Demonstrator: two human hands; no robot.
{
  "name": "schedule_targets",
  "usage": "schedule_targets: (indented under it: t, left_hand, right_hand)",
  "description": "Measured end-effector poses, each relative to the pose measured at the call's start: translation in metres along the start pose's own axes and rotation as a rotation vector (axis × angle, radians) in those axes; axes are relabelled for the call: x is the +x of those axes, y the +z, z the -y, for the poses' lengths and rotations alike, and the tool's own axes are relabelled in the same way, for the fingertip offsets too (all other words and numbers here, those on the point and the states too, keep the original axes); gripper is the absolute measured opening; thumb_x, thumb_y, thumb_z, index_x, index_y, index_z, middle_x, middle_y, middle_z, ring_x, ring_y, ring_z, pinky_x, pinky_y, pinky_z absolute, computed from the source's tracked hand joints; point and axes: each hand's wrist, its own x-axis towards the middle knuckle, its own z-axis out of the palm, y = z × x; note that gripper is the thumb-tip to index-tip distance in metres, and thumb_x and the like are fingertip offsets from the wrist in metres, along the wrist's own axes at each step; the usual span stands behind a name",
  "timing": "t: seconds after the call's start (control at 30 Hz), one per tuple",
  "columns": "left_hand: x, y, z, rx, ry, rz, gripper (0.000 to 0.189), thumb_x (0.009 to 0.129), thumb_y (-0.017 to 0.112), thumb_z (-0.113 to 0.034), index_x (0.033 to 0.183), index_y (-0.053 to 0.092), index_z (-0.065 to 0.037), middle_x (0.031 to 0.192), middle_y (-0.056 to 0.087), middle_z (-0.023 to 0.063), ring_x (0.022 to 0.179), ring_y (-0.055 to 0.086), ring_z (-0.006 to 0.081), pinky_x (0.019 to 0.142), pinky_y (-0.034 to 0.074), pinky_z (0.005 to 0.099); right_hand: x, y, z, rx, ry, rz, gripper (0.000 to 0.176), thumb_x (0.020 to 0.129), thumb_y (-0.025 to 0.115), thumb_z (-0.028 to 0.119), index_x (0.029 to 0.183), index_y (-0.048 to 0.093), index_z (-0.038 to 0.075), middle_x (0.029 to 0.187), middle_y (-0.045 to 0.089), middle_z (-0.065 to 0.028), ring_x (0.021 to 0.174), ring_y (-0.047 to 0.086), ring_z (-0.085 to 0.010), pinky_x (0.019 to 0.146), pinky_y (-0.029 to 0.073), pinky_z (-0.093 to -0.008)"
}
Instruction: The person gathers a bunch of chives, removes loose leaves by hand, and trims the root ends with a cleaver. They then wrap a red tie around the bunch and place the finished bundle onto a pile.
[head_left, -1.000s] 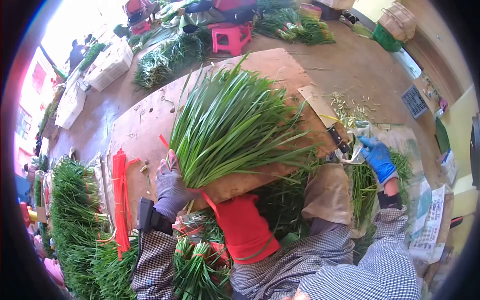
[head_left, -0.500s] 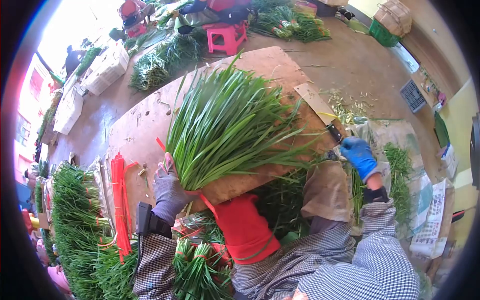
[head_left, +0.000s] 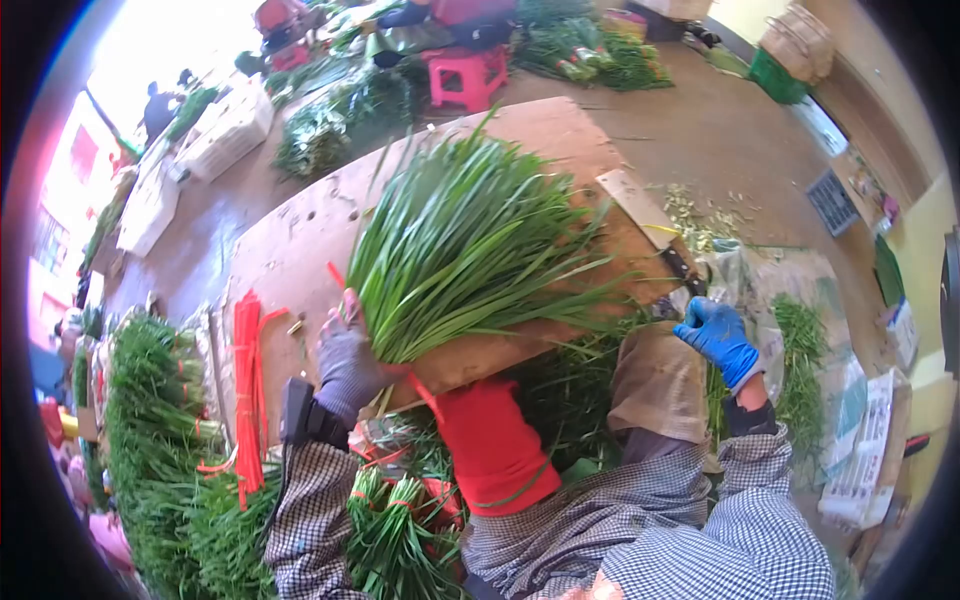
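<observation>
A large bunch of green garlic chives (head_left: 470,240) lies fanned out across a wooden board (head_left: 290,230). My left hand (head_left: 348,365), in a grey glove, is closed around its stem end, and a red strip (head_left: 425,392) passes by the stems there. My right hand (head_left: 718,342), in a blue glove, hangs just off the board's right edge. Its fingers are curled, and I see nothing in them. A knife (head_left: 680,268) with a dark handle lies at the board's right edge, its handle end just above my right hand.
Red ties (head_left: 248,385) hang over the board's left edge. Heaped greens (head_left: 160,430) lie at left, and tied bunches (head_left: 400,520) sit below the board. White crates (head_left: 225,130), a pink stool (head_left: 468,78) and a seated person (head_left: 450,12) are farther off. Trimmings (head_left: 705,212) litter the floor.
My right hand has drawn down, away from the knife handle it was touching. My left hand stays at the stems. The whole view has shifted slightly.
</observation>
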Motion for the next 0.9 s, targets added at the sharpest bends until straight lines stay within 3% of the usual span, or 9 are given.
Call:
schedule_targets:
  t: [0.1, 0.13, 0.3, 0.43, 0.5, 0.63, 0.7, 0.8, 0.9]
  left_hand:
    - [-0.001, -0.003, -0.003, -0.012, -0.018, 0.016, 0.144, 0.053, 0.088, -0.053, 0.153, 0.002, 0.004, 0.141, 0.035, 0.0352, 0.128, 0.041, 0.0478, 0.107, 0.036, 0.0501]
    - [0.000, -0.015, -0.010, -0.057, -0.088, 0.109, 0.144, 0.053, 0.088, -0.053, 0.153, 0.001, 0.004, 0.142, 0.035, 0.0355, 0.128, 0.041, 0.0482, 0.107, 0.035, 0.0509]
    - [0.001, -0.001, -0.004, -0.023, -0.057, 0.045, 0.146, 0.052, 0.089, -0.053, 0.153, -0.001, 0.003, 0.140, 0.035, 0.0382, 0.127, 0.041, 0.0494, 0.106, 0.036, 0.0517]
    - [0.000, 0.004, 0.000, -0.045, -0.032, 0.011, 0.146, 0.052, 0.090, -0.051, 0.153, 0.000, 0.003, 0.138, 0.037, 0.0378, 0.125, 0.043, 0.0492, 0.106, 0.036, 0.0516]
    - [0.001, 0.007, 0.002, -0.042, -0.020, 0.008, 0.145, 0.052, 0.090, -0.050, 0.153, 0.000, 0.003, 0.137, 0.038, 0.0374, 0.125, 0.043, 0.0490, 0.106, 0.037, 0.0515]
    - [0.000, 0.010, 0.004, -0.033, -0.010, -0.005, 0.144, 0.052, 0.090, -0.049, 0.153, 0.001, 0.003, 0.136, 0.039, 0.0367, 0.124, 0.044, 0.0485, 0.105, 0.037, 0.0515]
    - [0.003, 0.010, 0.004, -0.029, -0.014, -0.004, 0.144, 0.052, 0.090, -0.049, 0.153, 0.001, 0.003, 0.136, 0.040, 0.0366, 0.123, 0.044, 0.0484, 0.105, 0.037, 0.0516]
    - [0.003, 0.009, 0.002, -0.016, 0.011, -0.017, 0.144, 0.052, 0.090, -0.049, 0.152, 0.000, 0.004, 0.137, 0.039, 0.0367, 0.125, 0.043, 0.0489, 0.106, 0.037, 0.0515]
    - [0.003, -0.003, -0.006, -0.030, -0.093, 0.117, 0.149, 0.050, 0.092, -0.049, 0.152, -0.004, 0.003, 0.152, 0.027, 0.0283, 0.137, 0.033, 0.0487, 0.112, 0.032, 0.0475]
  right_hand:
    - [0.005, 0.036, -0.003, 0.063, -0.219, -0.141, 0.019, 0.078, 0.068, 0.023, 0.080, 0.061, 0.005, 0.078, 0.065, -0.0149, 0.076, 0.065, -0.0351, 0.068, 0.050, -0.0437]
    - [0.007, 0.039, -0.006, 0.002, -0.192, -0.144, 0.016, 0.080, 0.066, 0.021, 0.083, 0.062, 0.005, 0.080, 0.066, -0.0154, 0.078, 0.065, -0.0358, 0.071, 0.051, -0.0445]
    - [0.017, 0.018, 0.005, 0.031, -0.129, -0.202, 0.019, 0.080, 0.067, 0.022, 0.090, 0.066, 0.005, 0.083, 0.066, -0.0154, 0.079, 0.065, -0.0343, 0.071, 0.051, -0.0428]
    - [0.045, 0.035, 0.024, 0.062, -0.237, -0.249, 0.028, 0.078, 0.072, 0.027, 0.092, 0.065, 0.004, 0.084, 0.064, -0.0149, 0.078, 0.063, -0.0347, 0.071, 0.051, -0.0425]
    - [0.063, 0.057, 0.021, -0.006, -0.384, -0.207, 0.027, 0.077, 0.072, 0.022, 0.096, 0.066, 0.004, 0.086, 0.065, -0.0150, 0.075, 0.063, -0.0328, 0.071, 0.051, -0.0401]
    - [0.071, 0.065, 0.020, 0.161, -0.300, -0.173, 0.020, 0.081, 0.065, 0.022, 0.087, 0.064, 0.003, 0.079, 0.060, -0.0197, 0.077, 0.062, -0.0372, 0.069, 0.048, -0.0436]
    - [0.073, 0.061, 0.015, 0.279, -0.234, -0.163, 0.015, 0.084, 0.064, 0.017, 0.083, 0.063, 0.002, 0.073, 0.060, -0.0170, 0.069, 0.061, -0.0307, 0.066, 0.048, -0.0395]
    - [0.071, 0.054, -0.007, 0.576, -0.105, -0.375, 0.012, 0.087, 0.066, 0.012, 0.080, 0.065, 0.002, 0.067, 0.061, -0.0039, 0.059, 0.053, -0.0116, 0.057, 0.045, -0.0294]
    - [0.042, 0.026, -0.008, 0.558, 0.021, -0.250, 0.008, 0.086, 0.067, 0.010, 0.084, 0.067, 0.003, 0.067, 0.061, -0.0015, 0.060, 0.055, -0.0100, 0.055, 0.045, -0.0280]
